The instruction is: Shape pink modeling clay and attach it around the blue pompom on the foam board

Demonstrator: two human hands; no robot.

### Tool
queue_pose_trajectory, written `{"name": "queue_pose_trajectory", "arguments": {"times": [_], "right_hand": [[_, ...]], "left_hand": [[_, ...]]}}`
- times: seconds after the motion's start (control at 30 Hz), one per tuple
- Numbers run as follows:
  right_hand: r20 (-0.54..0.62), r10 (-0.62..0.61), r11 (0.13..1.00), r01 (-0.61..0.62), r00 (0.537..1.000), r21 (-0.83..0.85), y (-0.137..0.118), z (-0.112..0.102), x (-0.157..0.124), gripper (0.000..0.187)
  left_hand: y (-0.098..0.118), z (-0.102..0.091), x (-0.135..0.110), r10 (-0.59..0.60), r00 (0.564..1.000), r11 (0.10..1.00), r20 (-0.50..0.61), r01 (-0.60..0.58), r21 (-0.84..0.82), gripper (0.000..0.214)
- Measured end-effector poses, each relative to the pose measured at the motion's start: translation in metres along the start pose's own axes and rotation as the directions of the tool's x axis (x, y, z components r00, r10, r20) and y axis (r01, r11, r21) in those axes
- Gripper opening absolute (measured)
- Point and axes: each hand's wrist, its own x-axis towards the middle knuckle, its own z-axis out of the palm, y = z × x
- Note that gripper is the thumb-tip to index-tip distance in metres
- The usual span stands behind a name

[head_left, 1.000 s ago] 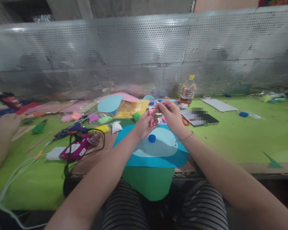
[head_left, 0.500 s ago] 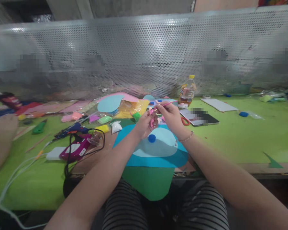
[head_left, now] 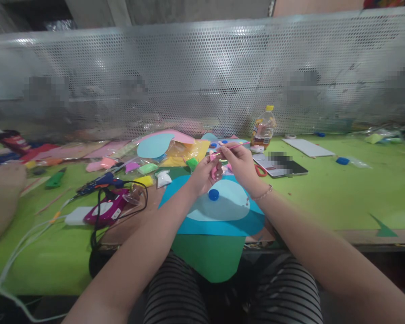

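Observation:
My left hand (head_left: 206, 174) is closed around a small pink clay piece (head_left: 216, 170). Between the fingers of my right hand (head_left: 238, 159) is a thin pink stick-like tool (head_left: 240, 144), its tip at the clay piece; its exact kind is too small to tell. Below the hands lies a light blue paper oval (head_left: 202, 209) on a larger blue paper shape (head_left: 185, 227). A round blue cap (head_left: 213, 195) sits on the oval. Green paper (head_left: 211, 256) sticks out beneath, over the table edge.
To the left are a glue gun (head_left: 99, 183), a purple power strip (head_left: 108, 210) with cables, a green cutter (head_left: 56, 178) and bagged clay (head_left: 147, 168). A bottle (head_left: 263, 128), a phone (head_left: 280, 165) and orange scissor handles (head_left: 260, 170) lie beyond my right hand. Another person's arm (head_left: 3, 198) rests far left.
My right hand has shifted very slightly at the pink clay piece. Everything else stays in place.

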Motion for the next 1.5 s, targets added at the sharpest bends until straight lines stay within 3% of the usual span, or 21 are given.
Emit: {"name": "queue_pose_trajectory", "arguments": {"times": [0.83, 1.1, 1.27, 1.5], "right_hand": [[-0.014, 0.009, 1.000, -0.009, 1.000, 0.003, -0.001, 0.001, 0.000, 0.020], [-0.027, 0.080, 0.986, -0.075, 0.996, 0.150, -0.001, 0.002, 0.001, 0.022], [-0.092, 0.167, 0.923, -0.123, 0.982, 0.365, 0.001, -0.002, 0.005, 0.017], [-0.016, 0.291, 0.874, -0.258, 0.957, 0.412, 0.003, -0.002, 0.005, 0.014]], "left_hand": [[0.001, 0.001, -0.001, -0.017, 1.000, 1.000, -0.026, 0.017, -0.021, 0.005], [0.008, 0.002, -0.002, -0.115, 0.993, 0.977, -0.022, 0.110, -0.183, 0.035], [0.011, -0.001, -0.001, -0.134, 0.991, 0.963, -0.014, 0.126, -0.239, 0.034], [0.010, 0.000, -0.001, -0.161, 0.987, 0.959, -0.010, 0.154, -0.238, 0.033]]}}
